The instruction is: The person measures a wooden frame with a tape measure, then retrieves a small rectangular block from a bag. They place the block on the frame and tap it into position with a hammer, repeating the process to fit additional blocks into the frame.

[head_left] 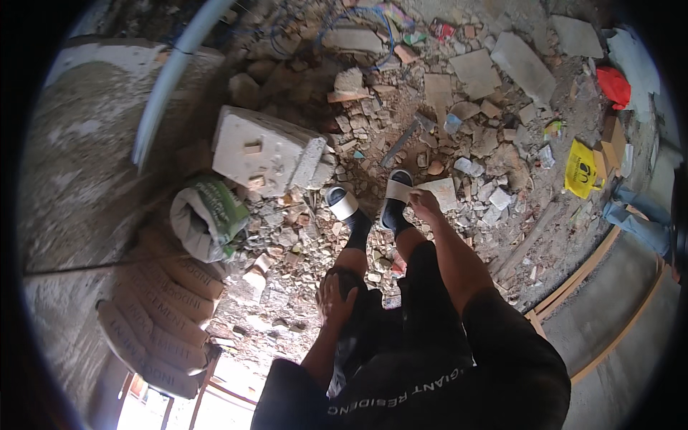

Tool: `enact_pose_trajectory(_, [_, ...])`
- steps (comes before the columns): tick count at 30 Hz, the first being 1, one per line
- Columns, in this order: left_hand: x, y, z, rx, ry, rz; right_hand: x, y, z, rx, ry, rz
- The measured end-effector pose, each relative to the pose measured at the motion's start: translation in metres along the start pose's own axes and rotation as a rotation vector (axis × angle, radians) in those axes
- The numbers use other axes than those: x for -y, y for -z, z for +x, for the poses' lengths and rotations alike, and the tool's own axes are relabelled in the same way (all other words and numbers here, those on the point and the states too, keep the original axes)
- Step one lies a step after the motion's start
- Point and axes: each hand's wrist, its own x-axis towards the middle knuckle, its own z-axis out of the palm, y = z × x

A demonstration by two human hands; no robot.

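My left hand [335, 299] lies flat on my left knee with its fingers apart, holding nothing. My right arm reaches down past the right knee, and my right hand [426, 204] is curled beside the white strap of my right sandal [398, 191]. Its fingertips are small and partly hidden, so I cannot make out what is in them, or whether they touch the strap. The left sandal [345, 206], also white-strapped over a dark sock, stands on broken rubble [362, 154]. Close to the right hand lies a pale flat tile piece [439, 193].
A large whitish block [261, 150] sits left of my feet, near a green-and-white sack [208, 218]. Stacked cement bags [161, 315] stand at lower left below a grey pipe [168, 82]. Rightward are a yellow bag [580, 170], a red bag [613, 87] and wooden strips [582, 274].
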Motion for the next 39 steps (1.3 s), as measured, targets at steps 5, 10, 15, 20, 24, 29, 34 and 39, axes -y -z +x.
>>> enact_pose_trajectory(5, [0.022, 0.008, 0.018, -0.030, -0.004, 0.039, -0.076, -0.091, 0.143, 0.040, -0.002, -0.308])
enact_pose_trajectory(10, [0.026, 0.011, 0.017, -0.074, 0.056, 0.119, -0.038, -0.108, 0.211, -0.052, -0.029, -0.556])
enact_pose_trajectory(15, [0.015, 0.031, 0.050, -0.059, 0.059, 0.133, -0.058, -0.102, 0.268, -0.146, -0.172, -0.416])
enact_pose_trajectory(20, [0.025, 0.024, 0.049, -0.113, 0.049, 0.103, -0.030, -0.096, 0.254, -0.208, -0.306, -0.113])
enact_pose_trajectory(24, [0.011, 0.039, 0.059, -0.058, -0.005, 0.085, -0.064, -0.103, 0.227, -0.448, -0.254, -0.128])
enact_pose_trajectory(29, [0.000, 0.034, 0.072, -0.120, -0.030, 0.113, -0.048, -0.064, 0.224, -0.197, -0.404, 0.169])
enact_pose_trajectory(34, [0.001, 0.030, 0.123, -0.239, -0.147, 0.136, -0.091, -0.060, 0.296, -0.183, -0.454, 0.080])
enact_pose_trajectory(39, [0.000, 0.046, 0.175, -0.339, -0.256, 0.166, -0.093, -0.084, 0.308, -0.291, -0.377, 0.284])
